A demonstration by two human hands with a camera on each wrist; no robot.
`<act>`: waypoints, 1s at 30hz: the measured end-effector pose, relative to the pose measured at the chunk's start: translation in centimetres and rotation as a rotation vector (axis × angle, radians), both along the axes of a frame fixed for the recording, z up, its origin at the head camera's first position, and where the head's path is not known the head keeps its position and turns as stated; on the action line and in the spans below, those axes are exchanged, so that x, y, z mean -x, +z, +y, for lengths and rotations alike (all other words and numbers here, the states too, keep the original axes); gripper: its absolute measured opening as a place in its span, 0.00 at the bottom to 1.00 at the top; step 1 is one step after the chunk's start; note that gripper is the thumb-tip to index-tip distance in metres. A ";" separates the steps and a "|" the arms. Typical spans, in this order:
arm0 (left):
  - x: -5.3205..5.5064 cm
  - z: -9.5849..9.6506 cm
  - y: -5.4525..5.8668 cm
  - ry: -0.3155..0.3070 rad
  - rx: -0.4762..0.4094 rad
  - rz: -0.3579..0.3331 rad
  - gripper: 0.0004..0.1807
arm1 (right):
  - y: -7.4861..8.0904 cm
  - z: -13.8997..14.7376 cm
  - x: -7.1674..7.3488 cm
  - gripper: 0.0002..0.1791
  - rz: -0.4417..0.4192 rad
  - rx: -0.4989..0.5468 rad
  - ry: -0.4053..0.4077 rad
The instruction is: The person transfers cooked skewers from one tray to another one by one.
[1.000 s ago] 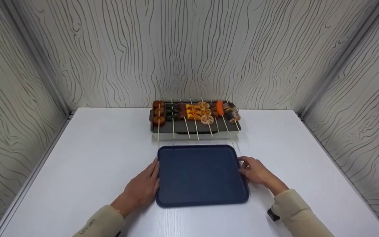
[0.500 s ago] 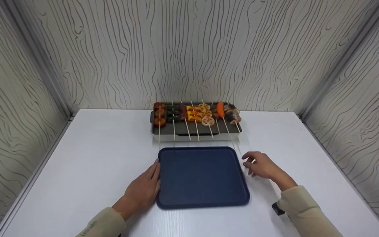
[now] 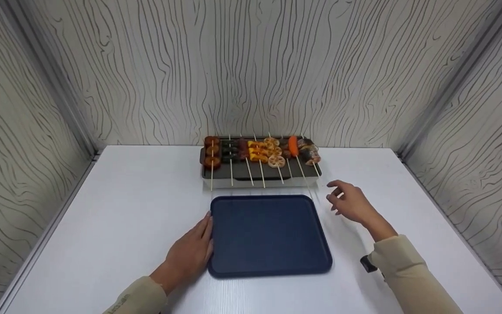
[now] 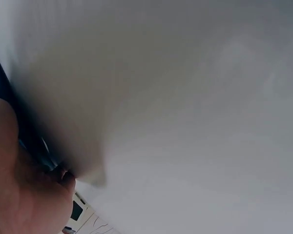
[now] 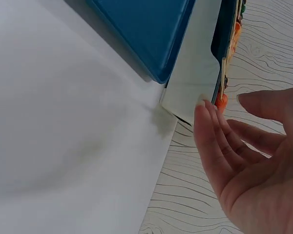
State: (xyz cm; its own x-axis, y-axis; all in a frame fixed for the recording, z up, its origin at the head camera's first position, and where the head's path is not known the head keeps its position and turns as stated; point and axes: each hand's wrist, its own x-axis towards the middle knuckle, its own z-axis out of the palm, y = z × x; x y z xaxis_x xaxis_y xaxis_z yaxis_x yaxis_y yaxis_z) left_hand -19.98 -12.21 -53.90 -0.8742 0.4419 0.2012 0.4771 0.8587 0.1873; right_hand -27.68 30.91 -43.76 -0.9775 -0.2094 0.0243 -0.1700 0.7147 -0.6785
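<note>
A dark blue rectangular tray [image 3: 270, 235] lies on the white table. My left hand [image 3: 190, 252] rests along the tray's left edge with its fingers stretched forward. In the left wrist view the thumb [image 4: 2, 141] lies against the tray's blue rim. My right hand [image 3: 350, 204] is raised off the tray's upper right corner, fingers loosely bent, nothing held. Behind the tray stands a grill [image 3: 241, 174] with a dark plate and pale base. Skewers lie across it: brown rounds [image 3: 211, 162], dark green pieces [image 3: 230, 156], yellow pieces [image 3: 258, 157], lotus root slices [image 3: 276, 161], an orange-red sausage [image 3: 293, 145].
The skewer with dark-skinned, pinkish pieces [image 3: 310, 155] is at the grill's right end, closest to the right hand. Several sticks overhang the grill's front edge. Wood-grain patterned panels [image 3: 242, 74] enclose the table [image 3: 137, 196] at the back and both sides.
My right hand has let go of the tray's right edge and moved up and right, toward the grill's right end. The left hand stays on the tray, which barely shifts in view.
</note>
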 end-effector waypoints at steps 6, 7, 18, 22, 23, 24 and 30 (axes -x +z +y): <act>0.0 0.0 -0.2 0.027 0.042 -0.033 0.31 | 0.1 -0.3 1.3 0.28 -0.018 0.099 -0.092; 0.0 0.0 -0.2 0.029 0.043 -0.031 0.31 | 0.1 -0.3 1.6 0.28 -0.036 0.127 -0.109; -0.1 0.2 0.4 0.016 0.049 -0.022 0.31 | -0.7 -0.9 4.2 0.29 -0.198 0.471 -0.216; 0.1 0.1 -0.3 0.014 0.049 0.009 0.31 | -0.8 -1.1 5.0 0.27 -0.221 0.540 -0.231; 0.2 0.1 -0.4 0.013 0.046 0.013 0.31 | -0.9 -1.0 5.2 0.27 -0.223 0.553 -0.235; 0.2 0.1 -0.5 0.010 0.045 0.018 0.31 | -1.0 -1.0 5.4 0.26 -0.223 0.562 -0.236; 0.3 -0.1 -0.5 0.004 0.081 0.011 0.31 | -1.6 -0.4 6.1 0.24 -0.210 0.616 -0.229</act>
State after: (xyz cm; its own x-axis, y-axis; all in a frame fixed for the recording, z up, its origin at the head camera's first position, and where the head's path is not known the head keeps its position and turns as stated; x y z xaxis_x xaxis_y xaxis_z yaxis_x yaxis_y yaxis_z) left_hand -20.29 -12.32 -54.39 -0.8742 0.4532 0.1745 0.4749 0.8728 0.1123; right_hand -33.80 30.49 -45.39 -0.9925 -0.0061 -0.1222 0.1188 0.1901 -0.9746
